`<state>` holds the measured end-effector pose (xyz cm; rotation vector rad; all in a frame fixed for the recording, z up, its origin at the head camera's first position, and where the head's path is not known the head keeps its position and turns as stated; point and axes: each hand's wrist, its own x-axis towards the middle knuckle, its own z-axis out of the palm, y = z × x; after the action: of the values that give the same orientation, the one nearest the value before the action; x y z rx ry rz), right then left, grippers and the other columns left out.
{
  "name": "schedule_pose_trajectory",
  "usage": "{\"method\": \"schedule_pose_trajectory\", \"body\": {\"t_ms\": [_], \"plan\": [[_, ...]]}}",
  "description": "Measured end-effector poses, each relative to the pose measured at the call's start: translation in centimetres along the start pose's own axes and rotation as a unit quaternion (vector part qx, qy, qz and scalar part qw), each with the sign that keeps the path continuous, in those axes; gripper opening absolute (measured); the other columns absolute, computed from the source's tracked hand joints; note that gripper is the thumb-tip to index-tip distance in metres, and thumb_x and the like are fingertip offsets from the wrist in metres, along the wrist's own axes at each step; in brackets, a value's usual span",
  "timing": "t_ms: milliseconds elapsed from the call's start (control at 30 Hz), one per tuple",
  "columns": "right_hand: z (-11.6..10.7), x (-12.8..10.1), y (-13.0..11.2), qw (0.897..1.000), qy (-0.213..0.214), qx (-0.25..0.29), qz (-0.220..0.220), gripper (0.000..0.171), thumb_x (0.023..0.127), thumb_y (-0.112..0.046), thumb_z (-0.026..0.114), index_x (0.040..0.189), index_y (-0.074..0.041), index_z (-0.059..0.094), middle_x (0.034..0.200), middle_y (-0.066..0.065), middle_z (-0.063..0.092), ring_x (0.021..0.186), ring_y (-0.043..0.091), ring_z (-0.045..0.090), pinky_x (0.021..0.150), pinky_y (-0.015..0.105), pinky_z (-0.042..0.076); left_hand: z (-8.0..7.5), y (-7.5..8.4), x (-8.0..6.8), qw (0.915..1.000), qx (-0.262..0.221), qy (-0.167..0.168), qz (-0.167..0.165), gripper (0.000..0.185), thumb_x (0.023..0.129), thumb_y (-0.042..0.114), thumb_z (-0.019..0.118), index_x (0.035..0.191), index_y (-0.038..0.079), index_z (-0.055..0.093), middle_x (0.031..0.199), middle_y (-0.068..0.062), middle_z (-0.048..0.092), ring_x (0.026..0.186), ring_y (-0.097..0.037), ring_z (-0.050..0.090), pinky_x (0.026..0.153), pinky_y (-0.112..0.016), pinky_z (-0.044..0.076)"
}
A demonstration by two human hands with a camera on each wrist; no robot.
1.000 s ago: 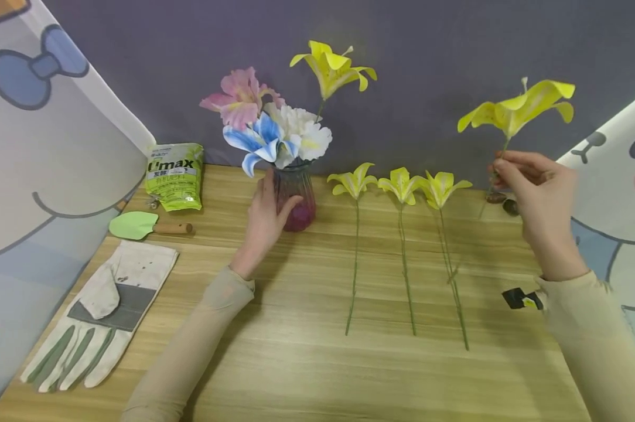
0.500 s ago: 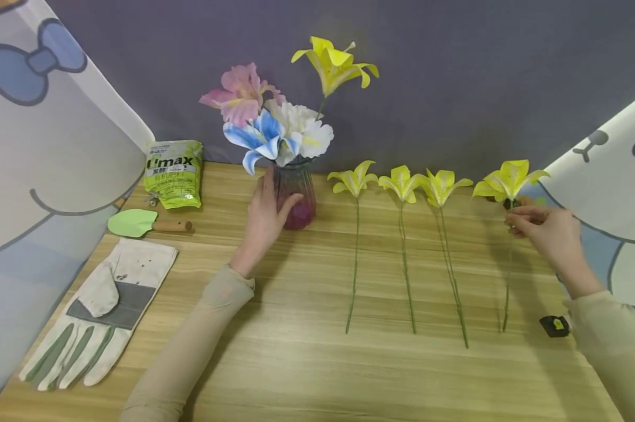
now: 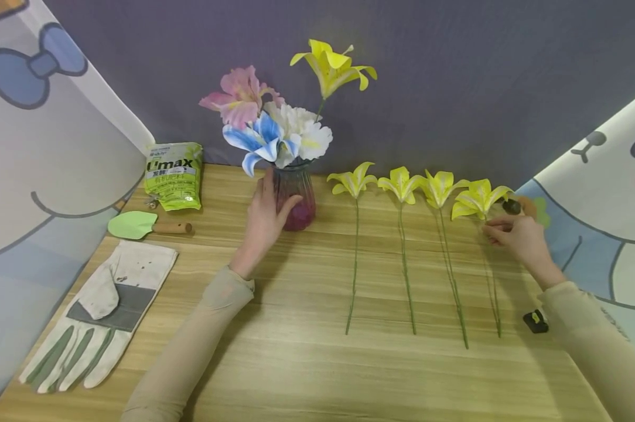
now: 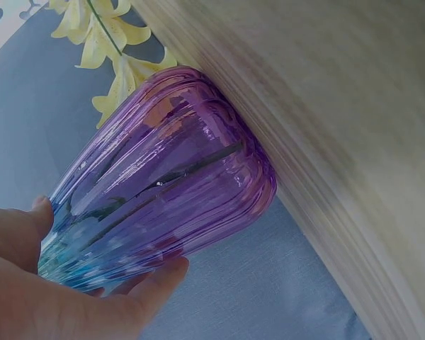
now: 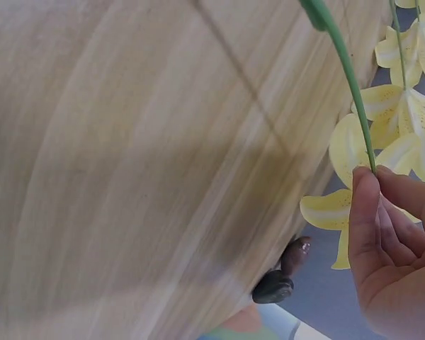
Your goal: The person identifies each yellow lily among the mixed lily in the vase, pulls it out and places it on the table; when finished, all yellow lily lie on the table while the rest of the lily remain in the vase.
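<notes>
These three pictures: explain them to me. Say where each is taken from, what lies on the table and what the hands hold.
No machine here: a person works with bare hands. The wide picture comes from a camera on the head; the two close ones from cameras on each wrist. The left hand grips a purple vase of flowers. The right hand pinches the stem of a yellow lily, beside three more lilies lying on the wooden table. Also there: a work glove, a green trowel and a green bag.
</notes>
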<state>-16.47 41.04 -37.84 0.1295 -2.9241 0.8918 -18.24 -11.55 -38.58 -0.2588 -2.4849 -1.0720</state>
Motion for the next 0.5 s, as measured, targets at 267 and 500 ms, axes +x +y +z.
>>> {"method": "schedule_pose_trajectory", "body": {"t_ms": [267, 500], "plan": [[0.30, -0.13, 0.32, 0.999, 0.001, -0.037, -0.011, 0.024, 0.102, -0.007, 0.073, 0.108, 0.017, 0.074, 0.080, 0.023, 0.076, 0.053, -0.012, 0.059, 0.054, 0.008, 0.045, 0.02, -0.01, -0.06, 1.0000, -0.005, -0.006, -0.003, 0.086, 0.104, 0.033, 0.074, 0.161, -0.013, 0.029, 0.145, -0.038, 0.050, 0.130, -0.056, 0.055, 0.103, -0.068, 0.049], [-0.52, -0.09, -0.07, 0.998, 0.011, -0.060, -0.019, 0.029, 0.105, -0.010, 0.066, 0.117, 0.017, 0.071, 0.099, 0.030, 0.075, 0.059, -0.024, 0.049, 0.054, 0.011, 0.041, 0.02, -0.11, -0.03, 1.0000, -0.003, 0.000, 0.003, 0.087, 0.103, 0.032, 0.075, 0.161, -0.012, 0.029, 0.142, -0.038, 0.052, 0.127, -0.056, 0.057, 0.100, -0.068, 0.050]]}}
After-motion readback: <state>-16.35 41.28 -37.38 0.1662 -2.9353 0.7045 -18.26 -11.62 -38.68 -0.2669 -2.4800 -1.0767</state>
